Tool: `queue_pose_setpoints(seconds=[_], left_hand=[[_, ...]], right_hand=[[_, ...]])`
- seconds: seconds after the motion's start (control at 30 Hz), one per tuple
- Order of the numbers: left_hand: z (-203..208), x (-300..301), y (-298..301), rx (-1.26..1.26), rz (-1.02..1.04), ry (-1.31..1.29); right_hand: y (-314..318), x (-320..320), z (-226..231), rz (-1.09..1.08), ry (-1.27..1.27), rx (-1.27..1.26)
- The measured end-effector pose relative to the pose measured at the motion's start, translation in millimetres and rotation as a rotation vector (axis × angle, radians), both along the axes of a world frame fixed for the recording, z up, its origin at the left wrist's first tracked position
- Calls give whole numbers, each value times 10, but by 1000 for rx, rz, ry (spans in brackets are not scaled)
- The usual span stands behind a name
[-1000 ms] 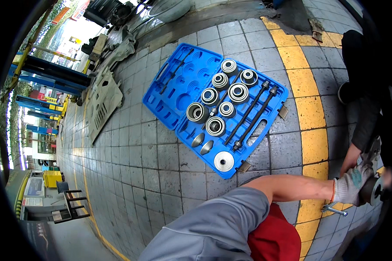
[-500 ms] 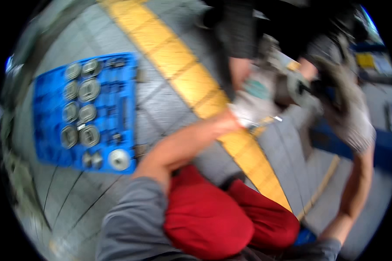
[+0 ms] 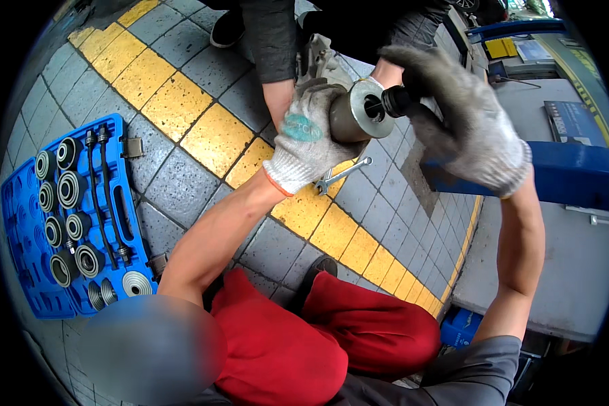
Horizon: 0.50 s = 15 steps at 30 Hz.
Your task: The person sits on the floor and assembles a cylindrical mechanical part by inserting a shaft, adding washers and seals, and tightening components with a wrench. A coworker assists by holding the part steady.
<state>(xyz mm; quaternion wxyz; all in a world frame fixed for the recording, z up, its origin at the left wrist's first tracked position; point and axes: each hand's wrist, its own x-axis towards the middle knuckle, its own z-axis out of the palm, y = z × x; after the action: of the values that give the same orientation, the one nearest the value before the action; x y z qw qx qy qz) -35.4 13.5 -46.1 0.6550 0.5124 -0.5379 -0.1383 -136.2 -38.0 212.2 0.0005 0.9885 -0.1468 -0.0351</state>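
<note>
**Two gloved hands on a press sleeve, tool case open alongside**

We see our left hand (image 3: 309, 139), in a white knit glove, wrapped around a steel cylindrical sleeve (image 3: 355, 115) held up in front of us, its open face turned toward the camera. The fingers are closed firmly on the sleeve's outer wall. Our right hand (image 3: 463, 125), in a grey glove, is closed around a dark threaded spindle (image 3: 394, 101) that enters the sleeve's centre; the glove is blurred, so we cannot tell exactly how it grips.

Behind the sleeve a second person's bare forearm (image 3: 277, 101), in a dark sleeve, reaches down toward a pale metal part (image 3: 321, 61) against which the sleeve appears to sit. A combination wrench (image 3: 338, 177) lies on the yellow tactile paving (image 3: 203, 135) just below our left hand, untouched.

To our left, well apart, the blue tool case (image 3: 27, 284) lies open on the grey tiles, most of its round adapters (image 3: 68, 189) and two long rods (image 3: 98, 183) seated in their recesses.

We judge the work as mid-course: sleeve and spindle are assembled and in position, whereas tightening, with the wrench lying idle, seems yet to be done.
</note>
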Motion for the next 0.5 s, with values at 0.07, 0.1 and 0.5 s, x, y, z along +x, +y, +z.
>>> queue_pose_setpoints(seconds=[0.07,0.1,0.5], left_hand=[[2,4,-22,2,2,-5],[3,16,-19,10,7,-11],[22,10,46,85,-17,8]], right_hand=[[-63,-51,-31,-116,-10,-89],[-103,-67,-9,-193,-15,-114],[-16,9,-106,66,-7,-117]])
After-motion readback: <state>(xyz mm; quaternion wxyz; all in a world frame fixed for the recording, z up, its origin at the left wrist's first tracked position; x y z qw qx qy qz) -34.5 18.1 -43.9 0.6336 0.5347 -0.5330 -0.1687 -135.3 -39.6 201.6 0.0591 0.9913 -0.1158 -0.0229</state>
